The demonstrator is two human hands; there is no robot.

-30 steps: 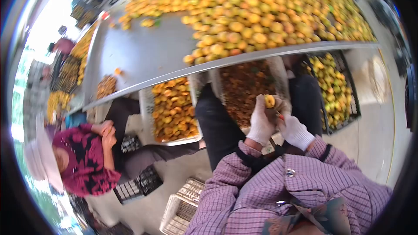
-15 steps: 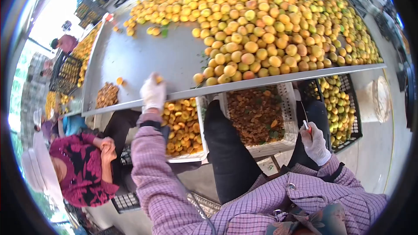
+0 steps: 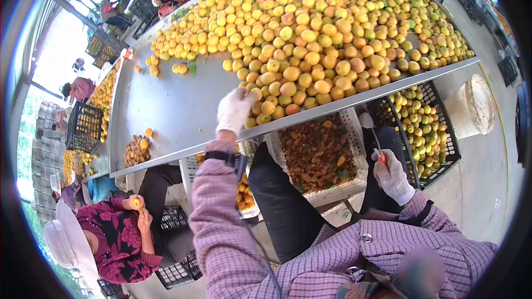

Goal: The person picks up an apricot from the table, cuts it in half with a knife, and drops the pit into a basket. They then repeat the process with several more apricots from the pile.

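My left hand [image 3: 235, 112], in a white glove, is at the near left edge of a big heap of apricots [image 3: 310, 50] on the metal table. Its fingers curl round an apricot that is mostly hidden by the glove. My right hand [image 3: 394, 177], also gloved, grips a metal spoon [image 3: 367, 122] by its red handle, bowl upward, above my right thigh. Between my legs a white crate [image 3: 327, 195] holds brown pits and some leaves. Halved apricots [image 3: 245, 194] lie in another crate, partly covered by my left arm.
The metal table's raised rim [image 3: 299, 116] runs in front of me. A small pile of pits [image 3: 137, 152] sits at its left corner. To my right stand a black crate [image 3: 451, 149] of apricots and a white bucket [image 3: 481, 105]. A co-worker [image 3: 119, 227] sits at left, holding an apricot.
My left hand has moved right, from the table's front rim to the apricot heap. My right hand still grips the spoon, whose bowl now faces the camera more. The view has shifted slightly.
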